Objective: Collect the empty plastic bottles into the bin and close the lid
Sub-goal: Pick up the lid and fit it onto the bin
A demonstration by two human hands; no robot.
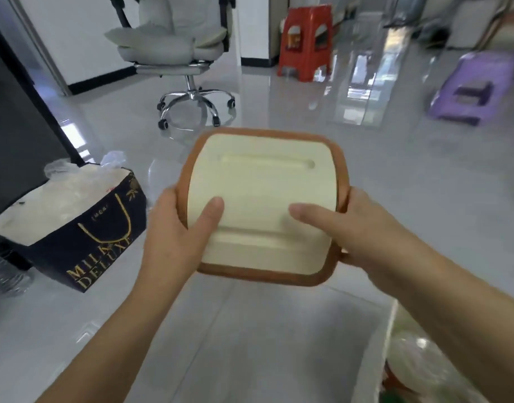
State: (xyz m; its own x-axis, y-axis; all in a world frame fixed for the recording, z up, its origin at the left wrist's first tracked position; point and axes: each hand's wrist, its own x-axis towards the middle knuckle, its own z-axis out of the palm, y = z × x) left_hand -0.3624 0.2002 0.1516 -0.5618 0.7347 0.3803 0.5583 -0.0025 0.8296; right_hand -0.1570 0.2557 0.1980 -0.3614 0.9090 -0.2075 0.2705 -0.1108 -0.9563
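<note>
I hold a squarish bin lid (264, 187), cream in the middle with a brown rim, in the air above the floor. My left hand (177, 231) grips its left edge, thumb lying on the cream face. My right hand (346, 228) grips the right edge, thumb also on top. At the bottom right corner, part of a bin (418, 362) with a clear liner shows, its contents blurred. No plastic bottle can be made out clearly.
A dark "Milk Deluxe" box (84, 239) with white plastic inside sits on the floor to the left. A grey office chair (188, 53) stands ahead, a red stool (306, 39) behind it, a purple stool (474, 91) at right. Glossy tile floor.
</note>
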